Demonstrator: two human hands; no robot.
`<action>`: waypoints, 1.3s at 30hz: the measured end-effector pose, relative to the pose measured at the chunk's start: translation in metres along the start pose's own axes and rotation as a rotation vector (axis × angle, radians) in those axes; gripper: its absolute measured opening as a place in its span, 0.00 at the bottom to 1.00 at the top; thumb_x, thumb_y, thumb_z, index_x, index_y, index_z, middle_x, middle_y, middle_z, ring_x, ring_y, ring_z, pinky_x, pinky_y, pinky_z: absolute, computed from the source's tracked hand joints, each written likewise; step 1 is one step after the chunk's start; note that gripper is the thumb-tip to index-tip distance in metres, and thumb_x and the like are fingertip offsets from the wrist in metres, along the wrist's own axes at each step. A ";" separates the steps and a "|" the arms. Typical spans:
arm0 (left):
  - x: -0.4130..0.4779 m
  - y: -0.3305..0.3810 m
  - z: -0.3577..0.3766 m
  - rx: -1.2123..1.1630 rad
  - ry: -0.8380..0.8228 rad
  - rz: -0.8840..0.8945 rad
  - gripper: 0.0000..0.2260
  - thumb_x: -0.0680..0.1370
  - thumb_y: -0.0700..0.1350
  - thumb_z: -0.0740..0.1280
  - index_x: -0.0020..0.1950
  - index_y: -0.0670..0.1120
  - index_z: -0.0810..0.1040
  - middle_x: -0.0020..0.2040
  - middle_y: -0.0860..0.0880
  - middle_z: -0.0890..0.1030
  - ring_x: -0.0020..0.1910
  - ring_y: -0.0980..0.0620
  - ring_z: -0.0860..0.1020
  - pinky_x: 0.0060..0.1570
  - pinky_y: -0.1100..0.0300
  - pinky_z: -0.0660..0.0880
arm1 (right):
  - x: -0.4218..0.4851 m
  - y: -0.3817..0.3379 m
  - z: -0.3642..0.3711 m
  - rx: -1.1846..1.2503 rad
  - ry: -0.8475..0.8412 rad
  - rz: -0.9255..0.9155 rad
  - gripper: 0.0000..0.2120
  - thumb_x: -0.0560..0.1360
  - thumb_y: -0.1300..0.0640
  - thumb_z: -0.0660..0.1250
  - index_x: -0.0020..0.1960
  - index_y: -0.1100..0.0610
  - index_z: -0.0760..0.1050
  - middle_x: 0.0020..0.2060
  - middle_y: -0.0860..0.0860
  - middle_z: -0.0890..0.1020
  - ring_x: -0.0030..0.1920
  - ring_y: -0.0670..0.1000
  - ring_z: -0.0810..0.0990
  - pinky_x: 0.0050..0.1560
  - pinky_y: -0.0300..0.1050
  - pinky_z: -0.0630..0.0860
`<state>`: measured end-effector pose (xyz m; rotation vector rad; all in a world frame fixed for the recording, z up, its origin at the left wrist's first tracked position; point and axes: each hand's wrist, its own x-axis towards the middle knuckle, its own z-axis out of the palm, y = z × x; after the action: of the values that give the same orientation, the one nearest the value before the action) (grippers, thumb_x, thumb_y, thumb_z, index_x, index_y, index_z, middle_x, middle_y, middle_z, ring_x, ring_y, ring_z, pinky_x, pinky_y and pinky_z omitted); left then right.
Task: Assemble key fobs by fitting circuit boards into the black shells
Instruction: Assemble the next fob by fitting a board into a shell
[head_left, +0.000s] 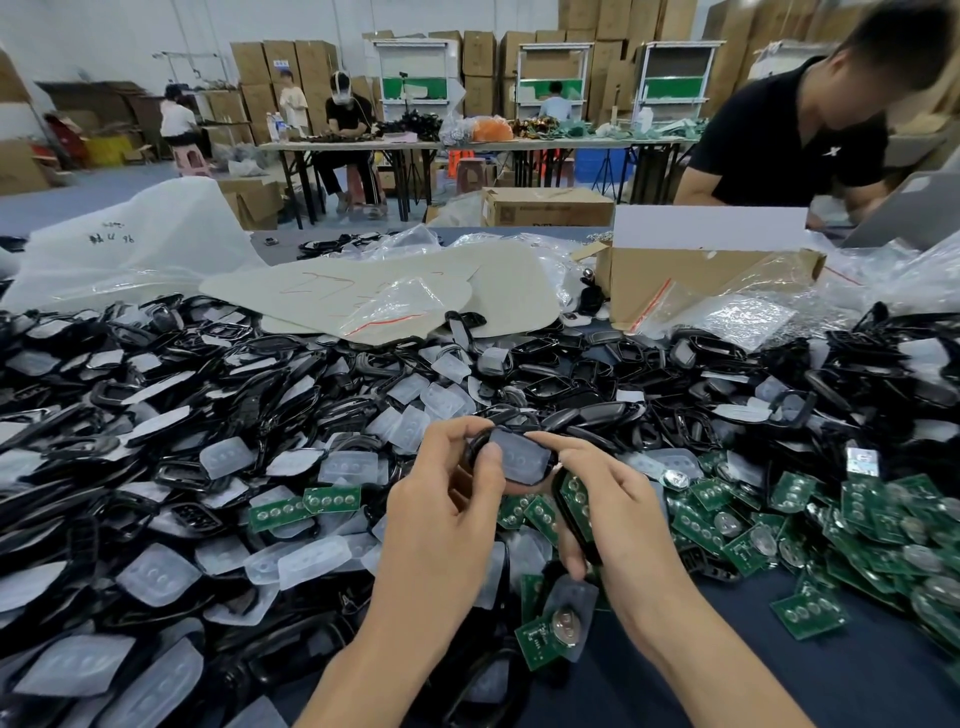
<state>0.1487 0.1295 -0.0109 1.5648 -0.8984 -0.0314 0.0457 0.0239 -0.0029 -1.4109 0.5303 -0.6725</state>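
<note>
The left hand (447, 499) pinches a black shell (514, 457) fitted with a clear pad. The right hand (623, 514) grips a second shell carrying a green circuit board (575, 498). A shell heap (208, 415) crowds the blue desk (779, 675) on the left, with loose boards (857, 519) on the right. A cardboard box (701, 280) and plastic bags (130, 249) lie behind, and stacked cartons (478, 52) line the far wall.
</note>
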 end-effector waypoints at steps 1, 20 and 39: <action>0.000 0.001 0.000 -0.007 -0.004 -0.012 0.04 0.80 0.57 0.62 0.55 0.64 0.72 0.40 0.53 0.82 0.34 0.50 0.78 0.36 0.46 0.77 | 0.000 0.000 0.000 0.009 -0.007 0.001 0.16 0.84 0.51 0.58 0.53 0.43 0.84 0.27 0.44 0.81 0.18 0.50 0.66 0.21 0.37 0.67; 0.004 0.003 0.006 -0.245 -0.072 -0.148 0.06 0.81 0.48 0.66 0.51 0.58 0.81 0.35 0.56 0.83 0.29 0.62 0.77 0.31 0.71 0.71 | 0.002 0.008 0.003 0.040 -0.010 -0.032 0.04 0.75 0.48 0.71 0.50 0.43 0.83 0.19 0.49 0.73 0.16 0.48 0.65 0.19 0.35 0.63; 0.000 0.005 0.014 -0.298 -0.084 -0.250 0.07 0.82 0.50 0.64 0.49 0.60 0.82 0.44 0.52 0.85 0.39 0.58 0.82 0.35 0.64 0.76 | 0.001 0.006 0.007 0.078 -0.141 -0.024 0.13 0.74 0.40 0.65 0.55 0.40 0.83 0.37 0.48 0.85 0.18 0.47 0.68 0.21 0.35 0.66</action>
<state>0.1392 0.1187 -0.0100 1.3941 -0.7209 -0.3951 0.0519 0.0286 -0.0079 -1.3818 0.3729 -0.6019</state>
